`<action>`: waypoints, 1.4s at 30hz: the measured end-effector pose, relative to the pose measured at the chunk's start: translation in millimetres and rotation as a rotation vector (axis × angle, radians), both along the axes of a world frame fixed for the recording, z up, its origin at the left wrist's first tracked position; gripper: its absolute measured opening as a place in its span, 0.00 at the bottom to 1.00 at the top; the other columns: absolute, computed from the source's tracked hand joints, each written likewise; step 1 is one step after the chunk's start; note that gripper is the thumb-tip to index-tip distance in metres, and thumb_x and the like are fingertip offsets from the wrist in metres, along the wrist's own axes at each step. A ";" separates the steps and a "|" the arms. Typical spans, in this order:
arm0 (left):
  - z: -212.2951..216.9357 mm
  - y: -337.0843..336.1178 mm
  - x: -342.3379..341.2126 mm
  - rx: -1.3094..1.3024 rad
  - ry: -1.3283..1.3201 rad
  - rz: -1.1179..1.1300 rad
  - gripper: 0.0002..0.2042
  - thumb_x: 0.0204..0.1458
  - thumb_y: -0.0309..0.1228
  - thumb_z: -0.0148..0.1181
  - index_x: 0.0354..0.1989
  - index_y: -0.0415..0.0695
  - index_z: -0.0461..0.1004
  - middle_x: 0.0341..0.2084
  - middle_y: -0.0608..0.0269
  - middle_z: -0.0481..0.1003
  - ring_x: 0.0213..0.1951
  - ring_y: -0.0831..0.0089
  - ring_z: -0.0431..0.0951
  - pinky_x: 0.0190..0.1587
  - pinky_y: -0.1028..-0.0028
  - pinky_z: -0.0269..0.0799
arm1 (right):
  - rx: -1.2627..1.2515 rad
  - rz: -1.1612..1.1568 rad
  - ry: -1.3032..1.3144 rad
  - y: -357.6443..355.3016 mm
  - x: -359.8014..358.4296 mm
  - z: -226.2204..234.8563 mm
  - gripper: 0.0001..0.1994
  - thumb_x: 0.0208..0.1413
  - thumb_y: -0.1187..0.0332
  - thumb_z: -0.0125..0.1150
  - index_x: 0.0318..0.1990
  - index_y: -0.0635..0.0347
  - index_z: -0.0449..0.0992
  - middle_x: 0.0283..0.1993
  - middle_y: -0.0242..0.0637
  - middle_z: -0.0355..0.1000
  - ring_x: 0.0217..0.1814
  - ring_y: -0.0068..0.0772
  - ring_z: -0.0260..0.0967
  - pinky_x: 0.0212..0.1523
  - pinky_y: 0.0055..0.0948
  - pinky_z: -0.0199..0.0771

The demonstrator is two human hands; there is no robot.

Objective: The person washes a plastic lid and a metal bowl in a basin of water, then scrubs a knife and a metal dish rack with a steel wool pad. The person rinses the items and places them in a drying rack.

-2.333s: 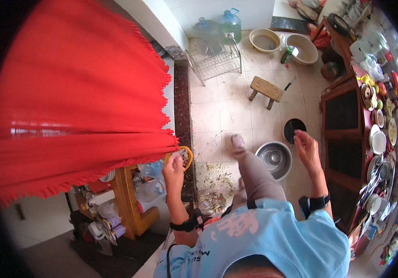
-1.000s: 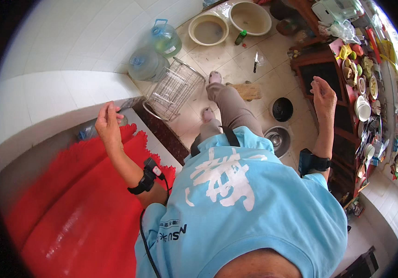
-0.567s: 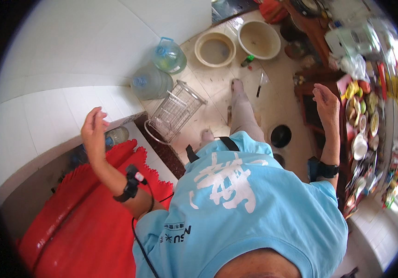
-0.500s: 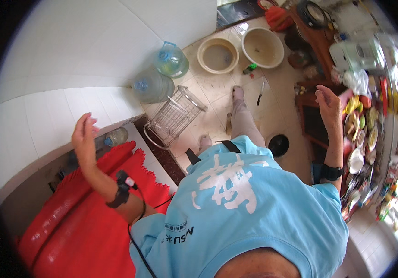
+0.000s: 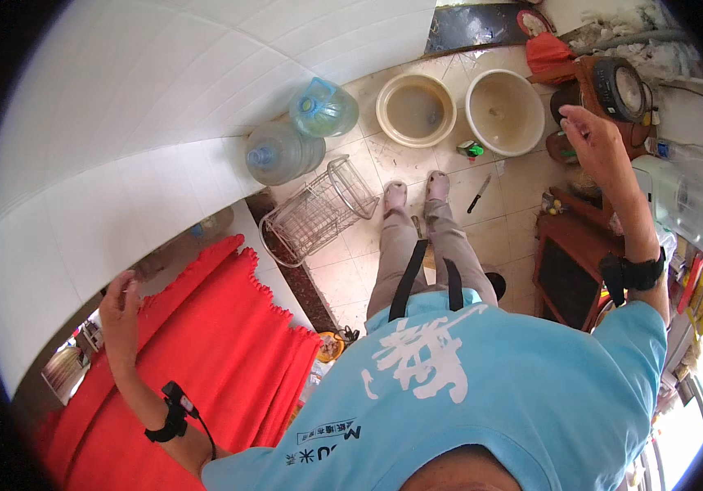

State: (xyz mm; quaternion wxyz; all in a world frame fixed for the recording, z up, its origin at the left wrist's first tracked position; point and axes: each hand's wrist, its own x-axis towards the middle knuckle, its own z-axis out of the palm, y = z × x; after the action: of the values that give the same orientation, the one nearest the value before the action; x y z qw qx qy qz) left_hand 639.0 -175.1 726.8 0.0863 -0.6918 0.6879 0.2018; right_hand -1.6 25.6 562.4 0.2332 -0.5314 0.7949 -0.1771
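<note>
Red ruffle-edged cloth curtain [image 5: 212, 352] hung creased, lower left of frame. Left hand [image 5: 120, 311], released, fingers loosely bent, overlapped its far-left side; contact couldn't be told. Right hand [image 5: 599, 146], likewise released, was upper right, near brown wooden cabinet [image 5: 572, 266]. Pale tiled floor [image 5: 494, 233] lay open mid-frame; silver wire rack [image 5: 318, 209] and black-handled knife [image 5: 480, 193] encroached, two round beige basins [image 5: 381, 110] above.

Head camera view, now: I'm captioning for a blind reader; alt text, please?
Left hand and right hand held wide apart, nothing visible in either grip, on either side of a blue shirt. A wire rack, tan basin, white basin and knife are on the tiled floor ahead; red cloth is at left.
</note>
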 end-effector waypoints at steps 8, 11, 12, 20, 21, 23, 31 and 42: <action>-165.7 -3.5 -126.3 0.443 0.214 -0.418 0.15 0.58 0.29 0.58 0.50 0.35 0.73 0.40 0.54 0.77 0.43 0.64 0.77 0.47 0.71 0.71 | 0.094 -0.061 -0.016 5.9 -54.8 -134.7 0.13 0.59 0.66 0.56 0.45 0.67 0.77 0.38 0.52 0.77 0.38 0.43 0.77 0.43 0.36 0.74; -204.5 15.0 -163.7 0.650 0.233 -0.500 0.15 0.56 0.29 0.59 0.50 0.36 0.73 0.41 0.51 0.77 0.44 0.61 0.78 0.47 0.70 0.72 | 0.412 -0.077 -0.042 30.8 -93.9 -214.2 0.12 0.57 0.66 0.58 0.40 0.68 0.78 0.36 0.53 0.77 0.38 0.43 0.78 0.42 0.37 0.75; -216.0 19.6 -174.4 0.697 0.221 -0.489 0.15 0.56 0.29 0.59 0.51 0.36 0.73 0.42 0.51 0.77 0.44 0.60 0.78 0.47 0.69 0.72 | 0.499 -0.085 -0.057 42.6 -102.4 -248.3 0.11 0.56 0.67 0.58 0.39 0.68 0.78 0.35 0.53 0.77 0.38 0.43 0.78 0.41 0.37 0.74; -443.1 101.5 -285.0 0.803 0.456 -0.505 0.17 0.52 0.27 0.64 0.49 0.36 0.72 0.37 0.47 0.75 0.39 0.52 0.77 0.41 0.63 0.73 | 1.278 0.397 -0.060 205.0 -97.6 -596.6 0.10 0.53 0.68 0.60 0.37 0.64 0.83 0.42 0.50 0.79 0.52 0.46 0.73 0.55 0.44 0.71; -485.6 117.0 -301.1 0.788 0.536 -0.523 0.17 0.51 0.26 0.65 0.49 0.36 0.72 0.36 0.47 0.75 0.39 0.50 0.76 0.41 0.62 0.73 | 1.190 0.320 -0.142 229.5 -81.9 -637.4 0.10 0.53 0.67 0.60 0.38 0.63 0.83 0.43 0.49 0.79 0.53 0.47 0.73 0.56 0.45 0.71; -565.5 145.4 -329.1 0.758 0.608 -0.689 0.17 0.54 0.30 0.62 0.49 0.35 0.72 0.40 0.45 0.76 0.42 0.48 0.76 0.45 0.60 0.73 | 1.086 0.182 -0.228 278.7 -39.6 -701.2 0.12 0.54 0.65 0.59 0.39 0.62 0.83 0.42 0.48 0.79 0.51 0.48 0.74 0.56 0.44 0.70; -805.2 221.3 -375.4 0.952 0.601 -0.433 0.18 0.58 0.34 0.58 0.52 0.35 0.71 0.41 0.46 0.77 0.39 0.52 0.78 0.42 0.62 0.74 | 0.824 -0.880 -0.302 360.1 76.0 -863.6 0.23 0.54 0.57 0.62 0.50 0.70 0.75 0.42 0.53 0.77 0.42 0.46 0.75 0.43 0.39 0.74; -912.3 238.3 -359.8 0.816 0.611 -0.267 0.16 0.58 0.33 0.59 0.51 0.37 0.71 0.38 0.49 0.77 0.33 0.58 0.79 0.37 0.65 0.75 | 0.439 -1.033 -0.064 344.6 127.2 -916.2 0.15 0.52 0.64 0.67 0.37 0.65 0.70 0.29 0.42 0.72 0.31 0.39 0.71 0.36 0.38 0.72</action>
State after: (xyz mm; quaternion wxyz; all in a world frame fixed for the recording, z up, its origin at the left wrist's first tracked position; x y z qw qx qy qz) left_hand 279.2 63.2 -185.5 0.1693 -0.4181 0.6292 0.6330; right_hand 125.5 370.2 -353.9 0.2454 -0.0063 0.9626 -0.1147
